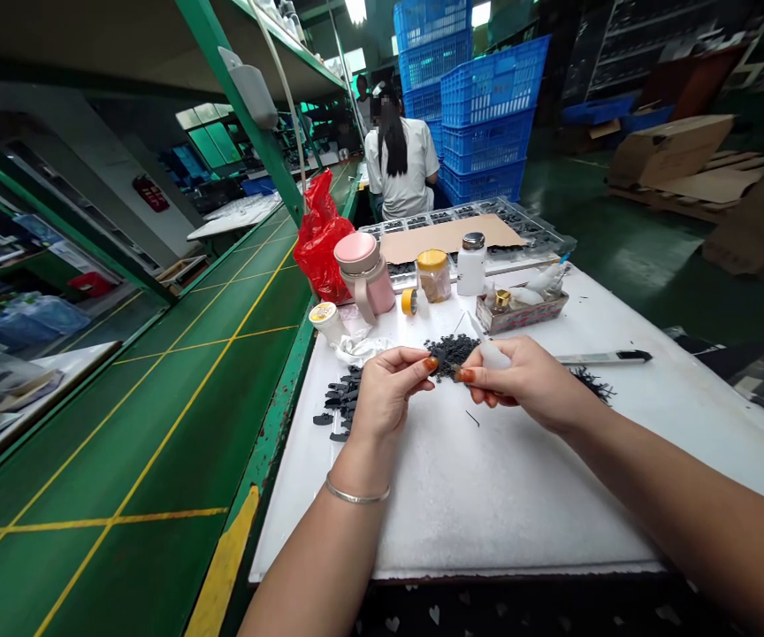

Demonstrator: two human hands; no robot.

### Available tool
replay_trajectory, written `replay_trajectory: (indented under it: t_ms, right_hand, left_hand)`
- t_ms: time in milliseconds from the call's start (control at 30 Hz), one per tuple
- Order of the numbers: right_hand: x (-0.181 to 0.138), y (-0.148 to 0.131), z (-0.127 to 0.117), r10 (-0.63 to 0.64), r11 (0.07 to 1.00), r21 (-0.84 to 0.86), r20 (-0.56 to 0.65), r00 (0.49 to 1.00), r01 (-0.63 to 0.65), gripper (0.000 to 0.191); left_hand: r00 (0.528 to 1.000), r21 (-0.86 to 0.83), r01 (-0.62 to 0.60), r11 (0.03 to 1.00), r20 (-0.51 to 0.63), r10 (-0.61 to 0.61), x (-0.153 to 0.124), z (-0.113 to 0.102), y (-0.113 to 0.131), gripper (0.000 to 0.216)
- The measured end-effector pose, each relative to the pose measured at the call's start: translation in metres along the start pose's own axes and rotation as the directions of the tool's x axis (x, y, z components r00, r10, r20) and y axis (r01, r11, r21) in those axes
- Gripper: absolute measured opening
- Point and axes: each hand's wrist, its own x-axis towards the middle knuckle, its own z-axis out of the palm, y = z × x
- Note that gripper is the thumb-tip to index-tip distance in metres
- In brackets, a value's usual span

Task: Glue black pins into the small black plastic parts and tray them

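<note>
My left hand (385, 389) is closed in a pinch on a small black plastic part (439, 361) over the white table top (488, 495). My right hand (521, 380) is closed round a small white-handled knife (488, 349), its tip pointing up and left, and its fingertips meet the same black part. Just behind both hands lies a heap of small black parts (452, 347). To the left of my left hand, several flat black pieces (342, 398) are laid out on the table.
Behind the heap stand a pink mug (363, 270), a red plastic bag (319, 234), a yellow-lidded jar (433, 274), a white bottle (471, 263), a tape roll (409, 301) and a small tray (521, 310). A black-ended tool (604, 357) lies right. A green conveyor (176, 389) runs left. A person (399, 159) sits ahead by blue crates (488, 115).
</note>
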Motion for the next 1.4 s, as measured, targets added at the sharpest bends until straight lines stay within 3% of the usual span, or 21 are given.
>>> replay_trajectory:
  t_ms: [100,167,233,300,367,467,533,600,667,767,867,967,1067,1200,1300,1400]
  right_hand:
    - [0.002,0.002,-0.007,0.134,0.948,0.262,0.185,0.974,-0.180,0.029]
    - [0.002,0.003,-0.011,0.159,0.921,0.314,0.243,0.957,-0.232,0.028]
    - [0.001,0.003,-0.014,0.158,0.923,0.312,0.231,0.960,-0.227,0.028]
    - [0.001,0.001,-0.016,0.141,0.946,0.265,0.173,0.975,-0.184,0.029]
    - [0.000,-0.001,-0.019,0.106,0.979,0.164,0.079,0.991,-0.118,0.029]
    - [0.001,-0.006,-0.031,-0.022,0.990,-0.142,-0.158,0.987,0.000,0.026]
    - [0.003,-0.006,-0.046,-0.154,0.911,-0.412,-0.320,0.935,0.010,0.024]
    - [0.006,-0.002,-0.065,-0.236,0.783,-0.617,-0.405,0.883,-0.073,0.023]
    - [0.011,0.008,-0.083,-0.202,0.665,-0.723,-0.417,0.886,-0.188,0.025]
    - [0.021,0.028,-0.103,-0.050,0.533,-0.792,-0.382,0.923,-0.299,0.025]
    - [0.029,0.043,-0.112,0.011,0.470,-0.817,-0.374,0.928,-0.335,0.025]
    - [0.029,0.045,-0.114,0.027,0.411,-0.814,-0.440,0.898,-0.411,0.033]
    - [0.025,0.034,-0.107,-0.042,0.428,-0.804,-0.475,0.879,-0.414,0.031]
    - [0.017,0.015,-0.079,-0.176,0.586,-0.793,-0.324,0.930,-0.165,0.017]
    - [0.012,0.008,-0.052,-0.134,0.660,-0.751,-0.070,0.989,0.036,0.016]
    - [0.009,0.010,-0.031,-0.031,0.655,-0.749,0.102,0.994,0.098,0.003]
  left_hand:
    - [0.989,-0.068,-0.079,0.995,-0.132,0.070,0.004,-0.007,0.009,0.025]
    - [0.945,-0.151,-0.179,0.972,-0.300,0.128,0.009,-0.015,0.016,0.020]
    - [0.924,-0.233,-0.195,0.953,-0.369,0.098,0.012,-0.021,0.020,0.012]
    - [0.959,-0.305,-0.111,0.946,-0.283,0.021,0.012,-0.023,0.020,0.007]
    - [0.991,-0.360,-0.005,0.933,-0.125,-0.043,0.010,-0.020,0.016,0.007]
    - [0.995,-0.428,0.102,0.898,0.028,-0.099,0.005,-0.013,0.012,0.009]
    - [0.989,-0.459,0.150,0.876,0.077,-0.129,0.002,-0.011,0.013,0.009]
    - [0.983,-0.477,0.183,0.860,0.112,-0.148,0.000,-0.010,0.014,0.010]
    - [0.977,-0.487,0.210,0.848,0.140,-0.162,-0.001,-0.010,0.016,0.011]
    - [0.970,-0.491,0.237,0.838,0.163,-0.178,-0.003,-0.010,0.016,0.012]
    - [0.968,-0.478,0.248,0.843,0.164,-0.192,-0.004,-0.009,0.016,0.013]
    - [0.969,-0.457,0.244,0.855,0.155,-0.194,-0.004,-0.008,0.015,0.013]
    - [0.971,-0.441,0.235,0.866,0.150,-0.187,-0.004,-0.008,0.015,0.014]
    - [0.974,-0.435,0.222,0.873,0.138,-0.179,-0.002,-0.010,0.014,0.013]
    - [0.981,-0.436,0.187,0.880,0.126,-0.146,0.000,-0.011,0.014,0.013]
    - [0.987,-0.434,0.154,0.888,0.108,-0.118,0.002,-0.013,0.015,0.013]
